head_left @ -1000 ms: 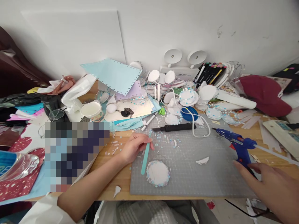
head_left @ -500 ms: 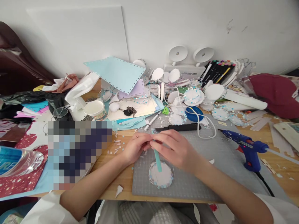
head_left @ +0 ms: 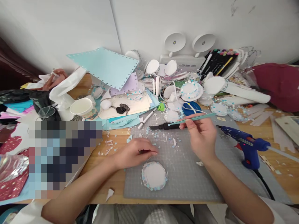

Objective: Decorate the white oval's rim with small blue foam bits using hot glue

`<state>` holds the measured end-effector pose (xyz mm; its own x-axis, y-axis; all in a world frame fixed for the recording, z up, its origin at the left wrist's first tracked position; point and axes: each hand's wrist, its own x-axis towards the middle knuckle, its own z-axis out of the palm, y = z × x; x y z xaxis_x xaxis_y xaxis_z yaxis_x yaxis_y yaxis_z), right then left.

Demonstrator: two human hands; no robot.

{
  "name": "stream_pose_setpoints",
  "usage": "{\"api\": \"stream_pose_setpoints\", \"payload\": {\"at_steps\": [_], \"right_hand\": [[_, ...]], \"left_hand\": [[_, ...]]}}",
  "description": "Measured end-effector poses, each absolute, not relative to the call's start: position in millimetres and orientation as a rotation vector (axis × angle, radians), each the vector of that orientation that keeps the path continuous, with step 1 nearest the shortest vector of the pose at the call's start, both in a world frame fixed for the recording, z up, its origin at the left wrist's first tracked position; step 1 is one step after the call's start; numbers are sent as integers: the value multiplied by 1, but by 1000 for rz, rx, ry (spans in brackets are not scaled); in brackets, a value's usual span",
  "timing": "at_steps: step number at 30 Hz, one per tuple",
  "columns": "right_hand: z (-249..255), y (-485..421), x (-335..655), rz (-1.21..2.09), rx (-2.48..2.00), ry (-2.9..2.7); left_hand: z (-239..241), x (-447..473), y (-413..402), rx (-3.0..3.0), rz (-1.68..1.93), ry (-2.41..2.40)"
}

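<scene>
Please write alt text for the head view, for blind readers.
The right hand holds up a teal tool; the left hand is near a white disc on a grey mat. A glue gun lies at right; clutter spreads behind.

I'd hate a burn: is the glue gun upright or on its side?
On its side: the glue gun lies with one flank up.

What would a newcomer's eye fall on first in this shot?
Probably the right hand, holding a turquoise strip above the grey cutting mat. Next, the bright blue glue gun at the right, then the white disc with a blue-speckled rim near the mat's front edge.
</scene>
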<state>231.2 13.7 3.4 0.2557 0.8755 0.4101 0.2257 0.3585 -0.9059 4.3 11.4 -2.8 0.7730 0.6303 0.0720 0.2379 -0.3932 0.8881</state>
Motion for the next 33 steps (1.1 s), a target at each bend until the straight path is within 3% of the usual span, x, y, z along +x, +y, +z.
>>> {"api": "stream_pose_setpoints", "payload": {"at_steps": [10, 21, 33], "right_hand": [[6, 7, 225, 800, -1111, -1231], [5, 4, 228, 979, -1011, -1191], [14, -10, 218, 992, -950, -1434]], "left_hand": [[3, 5, 11, 2163, 343, 503], [4, 4, 3, 1886, 750, 740], [-1, 8, -1, 1944, 794, 948]]}}
